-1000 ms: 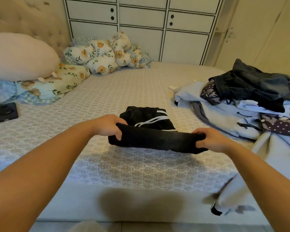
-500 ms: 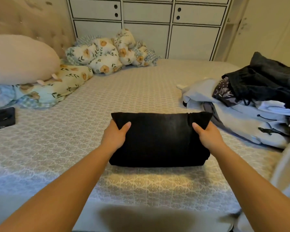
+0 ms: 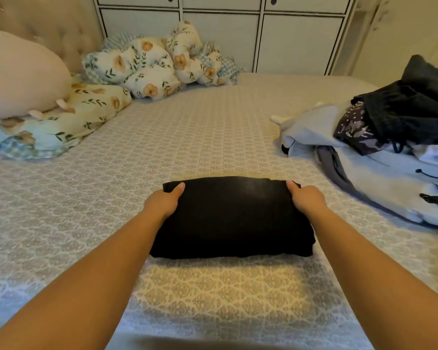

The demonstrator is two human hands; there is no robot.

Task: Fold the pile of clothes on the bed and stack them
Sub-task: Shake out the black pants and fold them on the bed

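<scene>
Btwn both hands [image 3: 234, 202]: folded black garment [image 3: 232, 218].

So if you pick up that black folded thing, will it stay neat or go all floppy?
Probably floppy. The black folded garment is soft cloth with rounded, sagging edges, so it would likely droop unless held at both ends, as the left hand and right hand do now. It looks light, and being flat, unlikely to roll.

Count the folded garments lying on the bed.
1: the black folded garment at the bed's near middle, held by both hands. The pile at right is unfolded; it may hide others.
</scene>
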